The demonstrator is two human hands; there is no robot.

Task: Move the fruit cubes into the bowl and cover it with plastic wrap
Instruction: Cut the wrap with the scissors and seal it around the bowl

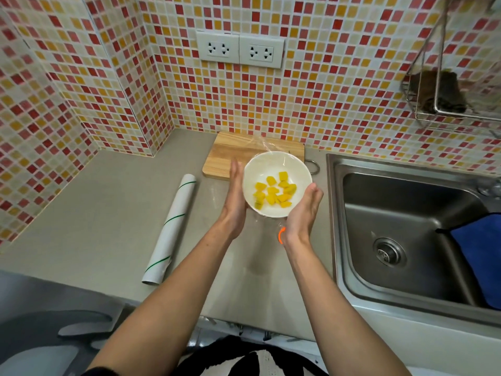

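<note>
A white bowl (268,165) holds several yellow fruit cubes (274,191) and is lifted a little above the grey counter. Clear plastic wrap (267,143) lies stretched over its top, with loose film showing at the far rim and under the near rim. My left hand (235,198) presses flat against the bowl's left side, fingers straight. Against the bowl's lower right side my right hand (303,213) cups it from below. The plastic wrap roll (170,229) lies on the counter to the left, apart from both hands.
A wooden cutting board (230,153) lies behind the bowl against the tiled wall. A steel sink (406,234) with a blue cloth (479,248) is at the right. A wire rack (450,101) hangs above it. Wall sockets (240,50) sit high on the wall.
</note>
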